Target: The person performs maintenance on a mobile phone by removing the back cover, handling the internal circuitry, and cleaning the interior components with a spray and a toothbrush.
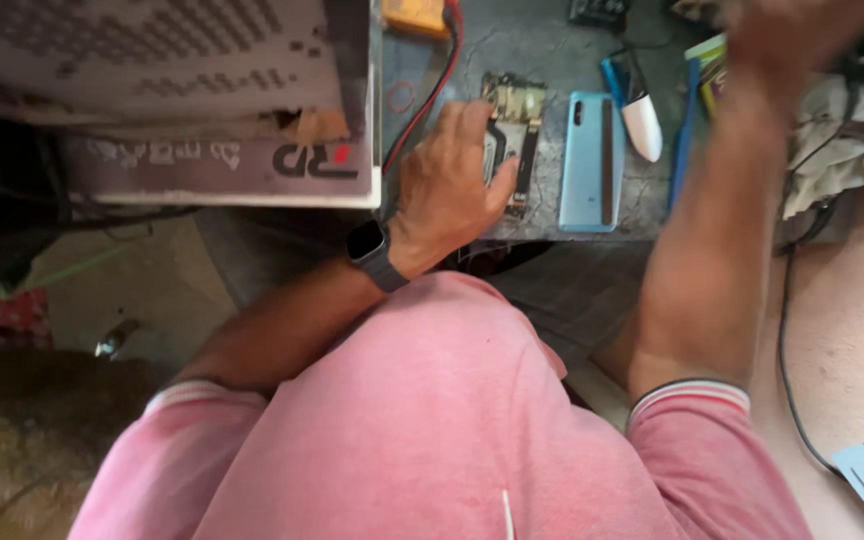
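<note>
grey, scuffed worktop (552, 60) fills the far middle of the head view. left hand (449, 180) lies flat on it, fingers loosely spread, pressing an opened phone (514, 135) with bare circuitry. just right of that lies a light blue back cover (590, 165), then a white pointed tool (642, 127). right hand (792, 35) is raised far right, blurred; i cannot tell its grip. a yellow meter (415, 15) sits far left.

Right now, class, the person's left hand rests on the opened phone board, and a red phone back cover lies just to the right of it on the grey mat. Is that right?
Not quite. The head view shows the left hand on the opened phone board, but the phone back cover lying beside it on the grey mat is light blue, not red.
</note>
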